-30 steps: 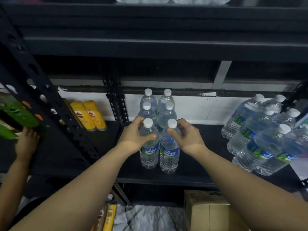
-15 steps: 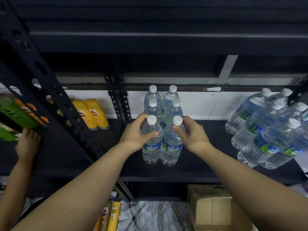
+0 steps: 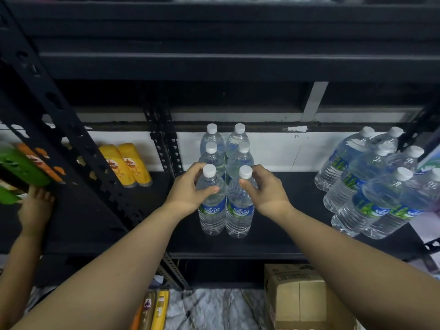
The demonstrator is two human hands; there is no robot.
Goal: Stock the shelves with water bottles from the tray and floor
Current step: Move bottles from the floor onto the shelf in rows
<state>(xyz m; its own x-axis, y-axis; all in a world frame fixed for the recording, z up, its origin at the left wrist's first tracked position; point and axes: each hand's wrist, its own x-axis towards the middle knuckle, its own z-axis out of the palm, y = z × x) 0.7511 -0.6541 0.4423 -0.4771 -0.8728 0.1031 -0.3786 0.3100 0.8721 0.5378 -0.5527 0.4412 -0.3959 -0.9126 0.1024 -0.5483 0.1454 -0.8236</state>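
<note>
Left hand (image 3: pixel 190 189) and right hand (image 3: pixel 264 189) each grip the neck of a front bottle (image 3: pixel 210 203) standing on the shelf (image 3: pixel 285 236), four bottles ranked behind them and a bottle cluster (image 3: pixel 371 184) right of them, so stocking appears well underway.

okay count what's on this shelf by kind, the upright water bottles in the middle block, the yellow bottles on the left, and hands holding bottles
Upright water bottles in the middle block: 6
Yellow bottles: 2
Hands holding bottles: 2, the left hand on the front left bottle, the right hand on the front right bottle
Total: 10
</note>
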